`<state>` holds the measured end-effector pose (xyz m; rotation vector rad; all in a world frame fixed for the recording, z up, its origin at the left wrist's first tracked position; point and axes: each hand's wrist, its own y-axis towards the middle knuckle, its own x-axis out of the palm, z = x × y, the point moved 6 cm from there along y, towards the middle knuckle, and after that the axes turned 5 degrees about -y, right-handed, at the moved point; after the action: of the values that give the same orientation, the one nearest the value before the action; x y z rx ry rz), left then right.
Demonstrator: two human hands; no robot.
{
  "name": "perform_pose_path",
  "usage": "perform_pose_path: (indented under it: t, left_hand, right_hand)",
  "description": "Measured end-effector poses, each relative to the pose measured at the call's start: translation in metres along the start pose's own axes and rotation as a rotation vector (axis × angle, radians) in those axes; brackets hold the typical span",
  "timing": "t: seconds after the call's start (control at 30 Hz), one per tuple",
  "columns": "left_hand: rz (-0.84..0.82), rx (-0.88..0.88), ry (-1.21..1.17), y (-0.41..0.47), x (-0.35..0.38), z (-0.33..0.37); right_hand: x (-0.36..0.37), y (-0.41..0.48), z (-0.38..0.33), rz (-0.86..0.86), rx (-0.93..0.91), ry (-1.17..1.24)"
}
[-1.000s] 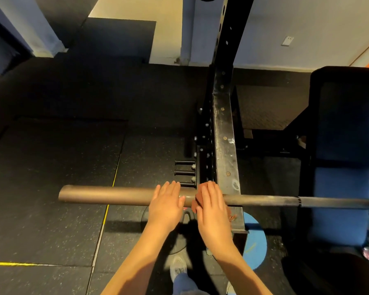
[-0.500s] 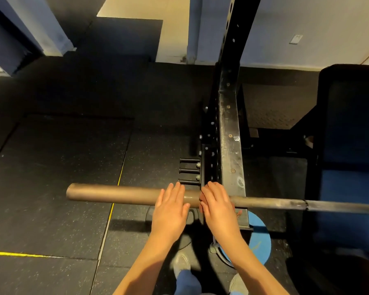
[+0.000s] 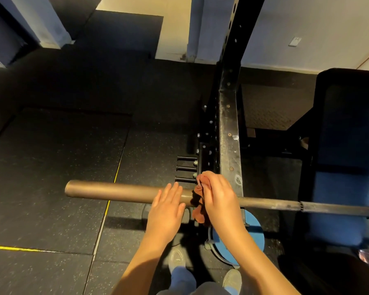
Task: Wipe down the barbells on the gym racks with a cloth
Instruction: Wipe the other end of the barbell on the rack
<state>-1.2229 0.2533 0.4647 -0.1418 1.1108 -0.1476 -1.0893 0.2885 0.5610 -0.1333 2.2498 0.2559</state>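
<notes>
A brownish barbell [image 3: 115, 191] lies across the black rack [image 3: 229, 133], its thick sleeve end pointing left and its thinner shaft running off to the right. My left hand [image 3: 168, 207] rests flat on the sleeve, fingers together, near the collar. Just to its right, my right hand [image 3: 219, 196] holds a reddish-brown cloth [image 3: 200, 201] bunched around the bar at the collar. Part of the cloth hangs below the bar; the rest is hidden under my fingers.
Black plate-storage pegs [image 3: 185, 169] stick out left from the rack upright, just behind the bar. A blue weight plate [image 3: 251, 233] leans at the rack's foot. A blue padded bench [image 3: 347, 167] stands on the right. Dark rubber floor with a yellow line [image 3: 19, 248] lies to the left.
My right hand has lifted and curled, so the cloth now shows bunched at the collar. Both hands have stayed at about the same spot on the bar.
</notes>
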Motion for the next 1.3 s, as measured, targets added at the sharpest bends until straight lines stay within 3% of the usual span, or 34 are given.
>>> perform_pose_path:
  t: [0.17, 0.27, 0.33, 0.47, 0.57, 0.67, 0.87, 1.03, 1.1, 1.23, 1.3]
  left_hand:
    - [0.045, -0.095, 0.013, -0.014, -0.003, -0.029]
    - [0.032, -0.075, 0.035, -0.020, -0.004, -0.035]
    - [0.066, -0.111, 0.005, -0.023, -0.009, -0.043]
    - [0.077, -0.110, 0.018, -0.030, -0.011, -0.057]
    - [0.094, -0.099, 0.015, -0.036, -0.006, -0.059]
    - [0.151, -0.153, -0.006, -0.042, -0.008, -0.068]
    - [0.205, -0.254, -0.034, -0.052, -0.013, -0.090]
    - [0.219, -0.247, -0.074, -0.059, -0.012, -0.094]
    - [0.252, -0.269, -0.062, -0.058, -0.021, -0.103]
    - [0.186, -0.329, -0.060, -0.054, -0.034, -0.123]
    - [0.186, -0.324, -0.052, -0.055, -0.035, -0.124]
  right_hand:
    - [0.057, 0.009, 0.009, -0.239, 0.154, -0.094]
    - [0.093, -0.010, 0.004, -0.299, -0.150, -0.349]
    - [0.093, -0.010, 0.015, -0.281, -0.209, -0.430]
    - [0.097, -0.002, 0.021, -0.183, 0.034, -0.542]
    - [0.124, -0.015, -0.008, -0.283, -0.062, -0.471]
    - [0.108, -0.015, -0.001, -0.266, -0.197, -0.463]
    - [0.104, -0.013, 0.010, -0.234, 0.042, -0.517]
    - [0.124, -0.020, -0.004, -0.399, -0.158, -0.427]
    - [0.111, -0.022, 0.014, -0.406, -0.127, -0.472]
    - [0.104, -0.027, 0.010, -0.218, 0.013, -0.503]
    - [0.121, -0.025, -0.008, -0.269, 0.001, -0.488]
